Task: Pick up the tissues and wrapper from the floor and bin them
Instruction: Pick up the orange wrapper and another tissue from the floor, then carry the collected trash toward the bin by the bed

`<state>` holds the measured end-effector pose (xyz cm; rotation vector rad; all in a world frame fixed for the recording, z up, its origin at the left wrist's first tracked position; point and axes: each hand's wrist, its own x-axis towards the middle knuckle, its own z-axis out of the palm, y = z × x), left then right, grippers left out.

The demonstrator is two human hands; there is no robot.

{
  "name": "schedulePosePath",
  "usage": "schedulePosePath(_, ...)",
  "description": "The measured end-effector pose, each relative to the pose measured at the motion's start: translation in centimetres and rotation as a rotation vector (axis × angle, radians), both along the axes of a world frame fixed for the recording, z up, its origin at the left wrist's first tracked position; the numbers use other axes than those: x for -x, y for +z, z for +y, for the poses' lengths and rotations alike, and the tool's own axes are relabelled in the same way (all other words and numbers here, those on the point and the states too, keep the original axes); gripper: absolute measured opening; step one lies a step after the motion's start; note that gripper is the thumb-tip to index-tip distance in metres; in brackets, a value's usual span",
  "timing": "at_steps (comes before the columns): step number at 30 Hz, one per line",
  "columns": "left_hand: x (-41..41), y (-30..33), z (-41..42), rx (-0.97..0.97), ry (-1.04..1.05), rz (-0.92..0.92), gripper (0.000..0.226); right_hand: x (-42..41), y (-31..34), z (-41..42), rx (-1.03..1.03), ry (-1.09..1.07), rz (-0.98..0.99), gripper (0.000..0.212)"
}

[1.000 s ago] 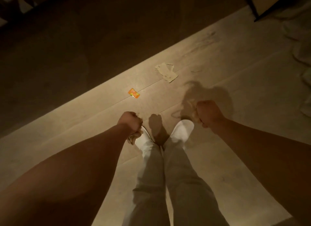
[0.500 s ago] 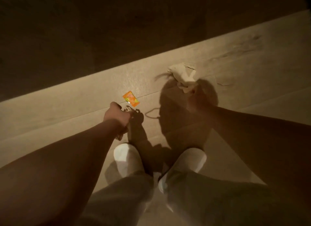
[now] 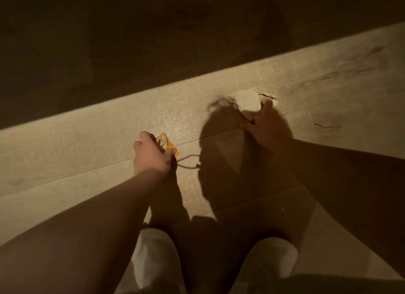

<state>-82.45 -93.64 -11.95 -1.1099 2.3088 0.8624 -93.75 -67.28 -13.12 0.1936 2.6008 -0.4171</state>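
Note:
On the pale wood floor (image 3: 87,144) lies a small orange wrapper (image 3: 167,141). My left hand (image 3: 151,155) is down on it, thumb and fingers pinching its near half, and something small and dark shows inside the fingers. Further right, a crumpled pale tissue (image 3: 246,101) rests on the floor. My right hand (image 3: 265,127) is clamped on its near side, with the index finger over the right edge and the thumb at the lower left. Both hands sit in dim, warm light. No bin is in view.
A thin dark thread (image 3: 188,165) loops on the floor just right of my left hand. A small torn scrap (image 3: 326,125) lies to the far right. My two white slippers (image 3: 157,256) stand at the bottom. The floor beyond the lit strip is in deep shadow.
I have bent lower and the floor has come closer. Both fists have opened and reached down: the left hand onto the wrapper, the right hand onto the tissue.

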Motion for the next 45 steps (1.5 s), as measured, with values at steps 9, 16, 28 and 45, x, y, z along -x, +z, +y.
schedulePosePath(9, -0.5, -1.0, 0.2, 0.008, -0.153, -0.035, 0.035, -1.3, -1.9, 0.2, 0.023, 0.033, 0.047, 0.035)
schedulePosePath(16, -1.8, 5.8, 0.9, -0.169, -0.119, -0.147, 0.027, -3.8, 5.1, 0.0, -0.054, 0.063, -0.019, 0.046)
schedulePosePath(28, -3.9, 49.5, 4.8, -0.358, -0.066, -0.111, 0.003, -14.6, 49.0, 1.3, 0.302, -0.472, -0.209, 0.035)
schedulePosePath(45, -10.4, 74.6, 5.9, -0.751, -0.302, -0.154, 0.015, -33.9, 77.3, -4.1, 0.620, -1.353, 0.285, 0.015)
